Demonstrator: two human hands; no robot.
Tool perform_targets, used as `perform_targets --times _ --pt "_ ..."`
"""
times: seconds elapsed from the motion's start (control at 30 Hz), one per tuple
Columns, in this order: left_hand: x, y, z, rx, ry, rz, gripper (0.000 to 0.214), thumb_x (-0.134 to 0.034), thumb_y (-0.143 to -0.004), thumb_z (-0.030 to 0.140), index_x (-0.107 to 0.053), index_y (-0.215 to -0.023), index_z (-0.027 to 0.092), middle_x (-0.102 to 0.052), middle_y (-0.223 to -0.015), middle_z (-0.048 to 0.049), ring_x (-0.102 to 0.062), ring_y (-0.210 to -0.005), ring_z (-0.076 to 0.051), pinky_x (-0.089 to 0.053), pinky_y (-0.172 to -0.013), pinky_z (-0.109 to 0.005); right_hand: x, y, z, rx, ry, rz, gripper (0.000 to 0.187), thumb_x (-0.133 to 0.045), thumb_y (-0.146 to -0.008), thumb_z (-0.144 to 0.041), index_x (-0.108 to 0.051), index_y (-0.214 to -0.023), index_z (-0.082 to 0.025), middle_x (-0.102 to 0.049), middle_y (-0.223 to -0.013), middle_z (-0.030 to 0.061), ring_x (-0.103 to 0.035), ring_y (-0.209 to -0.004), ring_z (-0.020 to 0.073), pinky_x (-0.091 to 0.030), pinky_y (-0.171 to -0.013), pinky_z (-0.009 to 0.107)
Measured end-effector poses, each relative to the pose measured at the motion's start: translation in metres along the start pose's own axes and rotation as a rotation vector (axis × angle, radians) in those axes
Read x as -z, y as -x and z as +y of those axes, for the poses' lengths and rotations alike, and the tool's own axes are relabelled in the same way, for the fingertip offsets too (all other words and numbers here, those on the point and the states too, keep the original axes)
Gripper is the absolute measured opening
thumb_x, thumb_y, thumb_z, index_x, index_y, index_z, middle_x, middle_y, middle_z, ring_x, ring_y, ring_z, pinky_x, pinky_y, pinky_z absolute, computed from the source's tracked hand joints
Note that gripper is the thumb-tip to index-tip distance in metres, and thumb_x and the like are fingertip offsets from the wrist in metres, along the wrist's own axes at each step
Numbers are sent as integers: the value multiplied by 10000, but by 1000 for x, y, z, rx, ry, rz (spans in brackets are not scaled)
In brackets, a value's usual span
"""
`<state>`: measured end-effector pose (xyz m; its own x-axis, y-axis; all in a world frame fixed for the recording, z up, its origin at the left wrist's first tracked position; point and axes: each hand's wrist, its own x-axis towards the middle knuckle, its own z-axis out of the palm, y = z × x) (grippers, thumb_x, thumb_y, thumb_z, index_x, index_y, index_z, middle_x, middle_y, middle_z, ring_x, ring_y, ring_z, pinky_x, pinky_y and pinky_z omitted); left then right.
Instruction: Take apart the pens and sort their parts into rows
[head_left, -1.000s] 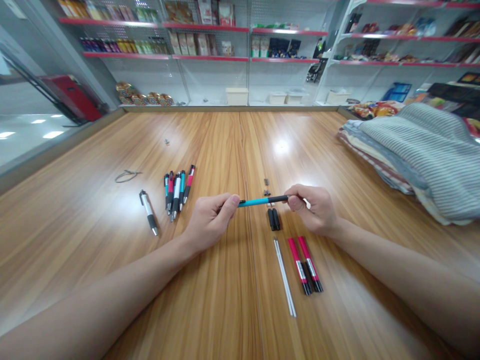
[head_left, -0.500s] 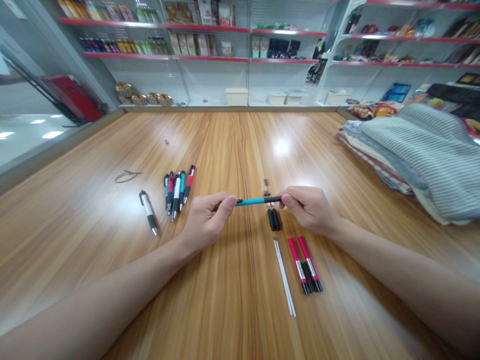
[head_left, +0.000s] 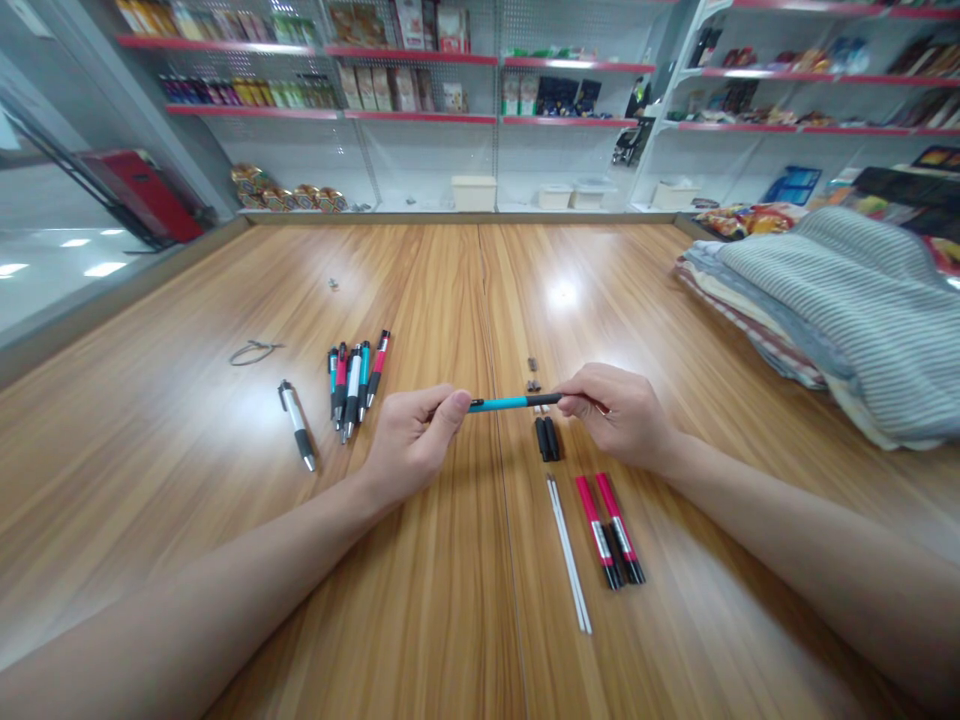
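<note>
Both hands pinch one teal pen barrel (head_left: pixel 504 403) level above the wooden table (head_left: pixel 450 600): the left hand (head_left: pixel 414 440) closed on its teal end at 9 o'clock, the right hand (head_left: pixel 619 415) on its black grip at 3 o'clock. Below it lie two black caps (head_left: pixel 547 439), two white refills (head_left: pixel 569 553) and two red barrels (head_left: pixel 609 529). Five assembled pens (head_left: pixel 354 380) cluster at 10 o'clock, one white pen (head_left: pixel 298 437) beside them. No lettering is legible.

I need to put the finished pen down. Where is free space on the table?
Bare wood lies left of the silver pen, and in front of the left hand. It is crowded under the right hand: black grips, white refills, red barrels.
</note>
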<state>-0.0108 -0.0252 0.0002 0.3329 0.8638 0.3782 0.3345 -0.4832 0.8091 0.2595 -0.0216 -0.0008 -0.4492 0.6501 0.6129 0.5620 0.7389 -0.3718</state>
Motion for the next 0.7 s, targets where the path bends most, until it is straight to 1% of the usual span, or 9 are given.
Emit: perform_targets --times 0.13,0.3,0.4,0.5,0.6,0.7 --pt "0 0 0 2 -15 14 446 -437 -972 373 -428 -578 165 -395 -522 20 -370 -483 -85 -260 -469 -253 -2 0 0 -15 -15 -2 105 -583 -907 -212 -678 -934 -176 -668 -760 35 -587 -703 148 -441 -654 288" --pt "0 0 0 -1 -33 32 445 -437 -971 362 -425 -572 165 -390 -511 23 -365 -472 -83 -256 -461 -247 -2 0 -1 -36 -22 -18 104 -583 -911 -245 -660 -915 -175 -642 -762 37 -554 -683 144 -419 -628 281" --pt "0 -1 2 -13 -62 32 432 -441 -968 351 -438 -578 163 -394 -514 23 -365 -474 -83 -257 -460 -245 0 2 -1 -32 -60 -60 201 -507 -951 -259 -632 -824 -166 -607 -736 46 -540 -681 147 -407 -626 285" --pt "0 -1 4 -37 -97 17 424 -457 -958 333 -438 -571 162 -383 -509 26 -353 -472 -81 -251 -462 -248 2 3 0 -38 -105 -68 282 -437 -979 -251 -609 -774 -161 -596 -732 53 -542 -683 145 -406 -632 286" --pt "0 -2 4 -35 -112 16 424 -453 -958 325 -436 -566 161 -388 -510 23 -355 -473 -81 -251 -465 -251 2 3 0 -58 -87 -68 267 -461 -971 -253 -594 -757 -161 -583 -714 44 -525 -662 137 -397 -622 281" --pt "-1 -2 4 -2 -97 33 426 -437 -964 334 -443 -575 162 -400 -516 20 -365 -475 -84 -254 -463 -250 1 2 0 -64 -81 -56 205 -514 -947 -254 -593 -779 -165 -571 -705 30 -498 -634 128 -378 -592 273"
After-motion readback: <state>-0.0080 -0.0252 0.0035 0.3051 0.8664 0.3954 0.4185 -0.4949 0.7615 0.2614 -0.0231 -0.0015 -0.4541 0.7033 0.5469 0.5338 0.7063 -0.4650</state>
